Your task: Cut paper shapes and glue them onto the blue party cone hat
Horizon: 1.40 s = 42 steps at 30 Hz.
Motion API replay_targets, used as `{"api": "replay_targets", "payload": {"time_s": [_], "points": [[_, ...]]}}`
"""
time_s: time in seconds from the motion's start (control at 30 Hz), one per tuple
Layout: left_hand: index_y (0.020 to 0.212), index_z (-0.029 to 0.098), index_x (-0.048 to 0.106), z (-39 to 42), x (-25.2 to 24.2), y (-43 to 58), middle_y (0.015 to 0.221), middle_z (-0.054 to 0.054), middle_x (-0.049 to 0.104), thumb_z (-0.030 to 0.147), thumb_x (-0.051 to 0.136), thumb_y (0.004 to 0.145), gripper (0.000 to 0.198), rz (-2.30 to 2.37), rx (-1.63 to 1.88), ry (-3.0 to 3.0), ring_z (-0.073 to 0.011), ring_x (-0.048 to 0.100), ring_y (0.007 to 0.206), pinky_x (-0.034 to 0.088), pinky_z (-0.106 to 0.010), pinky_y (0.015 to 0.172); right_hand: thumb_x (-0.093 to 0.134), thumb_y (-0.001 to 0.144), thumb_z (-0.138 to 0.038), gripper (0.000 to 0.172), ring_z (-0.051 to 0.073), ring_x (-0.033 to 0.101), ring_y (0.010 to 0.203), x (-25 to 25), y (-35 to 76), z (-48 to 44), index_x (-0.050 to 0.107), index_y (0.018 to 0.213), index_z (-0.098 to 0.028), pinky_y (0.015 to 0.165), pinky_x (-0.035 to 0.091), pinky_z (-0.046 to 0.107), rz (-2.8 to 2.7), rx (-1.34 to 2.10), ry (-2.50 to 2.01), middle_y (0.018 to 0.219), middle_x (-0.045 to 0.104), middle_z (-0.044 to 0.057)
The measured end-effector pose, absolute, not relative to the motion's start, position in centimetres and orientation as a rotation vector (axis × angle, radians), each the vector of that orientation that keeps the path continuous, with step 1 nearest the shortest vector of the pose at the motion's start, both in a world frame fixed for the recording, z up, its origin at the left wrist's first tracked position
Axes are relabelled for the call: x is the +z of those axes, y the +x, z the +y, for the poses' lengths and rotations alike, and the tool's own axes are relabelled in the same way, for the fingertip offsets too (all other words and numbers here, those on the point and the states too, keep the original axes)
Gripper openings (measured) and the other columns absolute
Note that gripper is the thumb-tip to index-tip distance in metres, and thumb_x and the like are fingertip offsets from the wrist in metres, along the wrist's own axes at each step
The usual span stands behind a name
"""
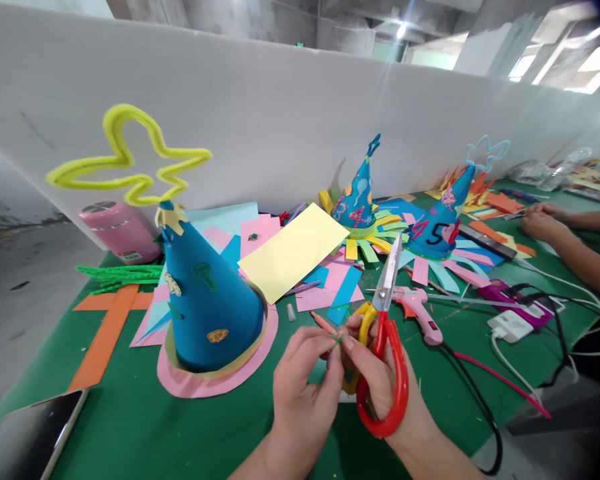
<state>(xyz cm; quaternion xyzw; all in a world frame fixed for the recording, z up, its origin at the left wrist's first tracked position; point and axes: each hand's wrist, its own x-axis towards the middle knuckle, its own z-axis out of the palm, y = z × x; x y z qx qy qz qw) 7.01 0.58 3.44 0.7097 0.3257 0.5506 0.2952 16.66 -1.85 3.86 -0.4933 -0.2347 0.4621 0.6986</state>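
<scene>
The fingertips of my left hand (pixel 303 380) pinch a tiny green piece (pixel 339 340), too small to make out. My right hand (pixel 373 361) meets it there with thumb and finger. Hooked in that same hand is a pair of scissors (pixel 383 300) with red and yellow handles, its blades together and pointing up. Left of my hands stands a blue paper cone hat (pixel 215 300) with a pink brim, small stickers and a yellow fuzzy-wire star (pixel 130 160) on top. Just beyond my fingers lies an orange pencil-like stick (pixel 323 323).
Two decorated cone hats (pixel 356 203) (pixel 443 220) with paper-strip brims stand behind. A pink glue gun (pixel 420 313) and a power strip (pixel 517 303) with cables lie right. Phone (pixel 30 440), pink bottle (pixel 123 230) and green fuzzy wires (pixel 120 275) are left. Another person's hands (pixel 547 220) work far right.
</scene>
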Motion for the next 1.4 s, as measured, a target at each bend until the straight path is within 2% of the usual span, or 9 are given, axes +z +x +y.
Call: {"api": "replay_targets", "payload": {"time_s": [0.13,0.27,0.37,0.6,0.83,0.97,1.13,1.27,1.4], "points": [[0.075,0.017,0.059,0.8,3.8,6.8,0.075,-0.002,0.058,0.004,0.055,0.072,0.014,0.892,1.482,1.85,-0.0128,0.055,0.068,0.045,-0.021,0.06,0.072,0.062,-0.031,0.029,0.016,0.061,0.07,3.8,16.4,-1.9,0.057,0.082,-0.019,0.069,0.05,0.027,-0.425,1.175,-1.066,0.07,0.06,-0.001],[0.067,0.017,0.058,1.0,4.5,6.9,0.064,0.001,0.057,0.015,0.057,0.073,0.007,1.009,1.194,1.361,-0.012,0.052,0.061,0.043,-0.021,0.058,0.069,0.066,-0.033,0.028,0.015,0.058,0.068,3.2,17.1,-1.9,0.055,0.086,-0.019,0.065,0.049,0.027,-0.505,1.101,-1.189,0.069,0.057,-0.002],[0.064,0.016,0.057,1.1,4.8,7.2,0.057,0.002,0.054,0.02,0.06,0.071,0.009,0.997,1.03,1.083,-0.0101,0.048,0.054,0.039,-0.02,0.054,0.067,0.067,-0.032,0.026,0.016,0.058,0.07,3.0,18.1,-1.8,0.053,0.085,-0.019,0.062,0.049,0.028,-0.656,1.004,-1.259,0.076,0.057,0.001],[0.061,0.015,0.052,1.2,4.3,7.5,0.057,0.003,0.051,0.018,0.06,0.068,0.011,0.931,0.873,1.014,-0.0089,0.045,0.054,0.036,-0.02,0.056,0.063,0.07,-0.023,0.018,0.012,0.056,0.065,4.4,19.1,-1.5,0.049,0.081,-0.021,0.061,0.049,0.024,-0.991,0.999,-1.3,0.073,0.055,-0.002],[0.061,0.015,0.051,1.1,4.3,7.4,0.057,0.003,0.051,0.017,0.058,0.069,0.011,0.939,0.889,1.017,-0.009,0.045,0.055,0.035,-0.02,0.056,0.064,0.067,-0.023,0.021,0.013,0.057,0.065,3.8,19.0,-1.3,0.05,0.082,-0.019,0.059,0.05,0.025,-0.97,0.97,-1.353,0.078,0.056,0.0],[0.061,0.015,0.053,1.1,4.2,7.4,0.056,0.003,0.051,0.021,0.058,0.071,0.012,0.938,0.921,0.989,-0.0092,0.045,0.054,0.035,-0.021,0.056,0.065,0.067,-0.025,0.02,0.014,0.059,0.064,3.5,18.9,-1.5,0.052,0.082,-0.019,0.061,0.052,0.026,-0.946,0.955,-1.342,0.072,0.057,0.0],[0.063,0.015,0.055,1.0,4.0,7.4,0.058,0.003,0.052,0.023,0.06,0.072,0.013,0.917,0.918,0.973,-0.0091,0.046,0.055,0.036,-0.021,0.056,0.062,0.07,-0.026,0.018,0.012,0.057,0.056,3.6,18.5,-1.6,0.05,0.082,-0.021,0.054,0.051,0.024,-0.901,0.966,-1.331,0.066,0.056,-0.003],[0.062,0.015,0.055,1.1,4.0,7.3,0.057,0.003,0.051,0.023,0.059,0.073,0.014,0.899,0.943,0.941,-0.0088,0.045,0.054,0.036,-0.021,0.056,0.066,0.068,-0.029,0.022,0.014,0.057,0.061,3.7,18.6,-1.8,0.051,0.082,-0.02,0.057,0.05,0.025,-0.963,0.953,-1.364,0.068,0.056,-0.002],[0.062,0.015,0.055,1.5,4.1,7.1,0.06,0.002,0.052,0.023,0.061,0.072,0.014,0.893,0.966,0.904,-0.0085,0.045,0.054,0.035,-0.02,0.054,0.061,0.075,-0.033,0.017,0.012,0.054,0.06,3.4,20.1,-2.9,0.054,0.082,-0.019,0.057,0.048,0.022,-1.107,1.027,-1.38,0.069,0.055,-0.001]]}}
